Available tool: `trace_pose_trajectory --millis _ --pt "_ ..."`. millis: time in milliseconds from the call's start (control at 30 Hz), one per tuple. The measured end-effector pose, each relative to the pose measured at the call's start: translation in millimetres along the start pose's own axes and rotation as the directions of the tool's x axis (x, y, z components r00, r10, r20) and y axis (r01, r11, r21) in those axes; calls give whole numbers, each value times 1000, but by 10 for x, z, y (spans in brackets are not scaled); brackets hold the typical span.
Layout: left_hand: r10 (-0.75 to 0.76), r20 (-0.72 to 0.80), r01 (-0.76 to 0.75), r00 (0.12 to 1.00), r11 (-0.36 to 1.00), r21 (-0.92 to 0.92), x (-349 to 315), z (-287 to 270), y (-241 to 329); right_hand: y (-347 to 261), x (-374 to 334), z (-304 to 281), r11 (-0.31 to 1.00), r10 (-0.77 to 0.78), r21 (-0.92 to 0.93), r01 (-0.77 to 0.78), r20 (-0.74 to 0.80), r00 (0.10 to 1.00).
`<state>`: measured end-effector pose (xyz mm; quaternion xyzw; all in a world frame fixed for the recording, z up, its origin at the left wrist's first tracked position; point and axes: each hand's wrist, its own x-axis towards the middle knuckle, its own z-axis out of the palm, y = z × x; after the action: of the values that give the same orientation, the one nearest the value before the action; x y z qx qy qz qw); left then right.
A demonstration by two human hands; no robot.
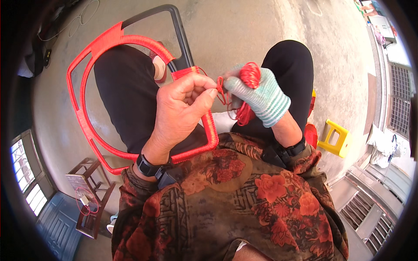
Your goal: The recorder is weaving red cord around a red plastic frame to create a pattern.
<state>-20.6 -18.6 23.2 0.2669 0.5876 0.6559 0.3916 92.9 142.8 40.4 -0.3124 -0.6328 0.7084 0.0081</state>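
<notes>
A rounded rectangular frame with a ring inside it (80, 114) leans across my left thigh, mostly wrapped in red cord. Bare black tube (179, 32) shows at its far right corner and on a short stretch of the ring. My left hand (176, 106), ungloved, is beside the frame's right side, with thumb and forefinger pinched on the red cord. A small loop of cord (221, 90) hangs between my hands. My right hand (261, 93), in a pale green and white striped glove, is closed around a bundle of red cord (250, 75); its fingertips are partly blurred.
My knees stand on either side of the work. A yellow plastic stool (336, 138) is on the floor at the right, near a red object (311, 134). At the lower left stands a wooden chair (93, 191). A pale cable (82, 19) lies at the far left.
</notes>
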Motion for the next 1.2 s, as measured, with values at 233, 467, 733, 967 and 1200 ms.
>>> trace_pose_trajectory --millis 233,467,733,967,1200 --pt "1 -35 -4 999 997 -75 -8 -14 13 80 41 20 951 57 305 -46 -29 998" --pt "8 -145 -24 989 993 -112 9 32 56 130 39 -10 921 40 388 -38 2 999" --pt "250 -154 -252 956 968 5 54 -3 -16 121 58 -6 901 29 429 -58 74 997" --pt "154 -161 -155 975 988 7 10 30 -31 69 38 16 913 -51 407 -26 179 983" --pt "166 -74 -163 983 985 48 10 11 -61 39 -19 81 934 -57 357 17 102 993"
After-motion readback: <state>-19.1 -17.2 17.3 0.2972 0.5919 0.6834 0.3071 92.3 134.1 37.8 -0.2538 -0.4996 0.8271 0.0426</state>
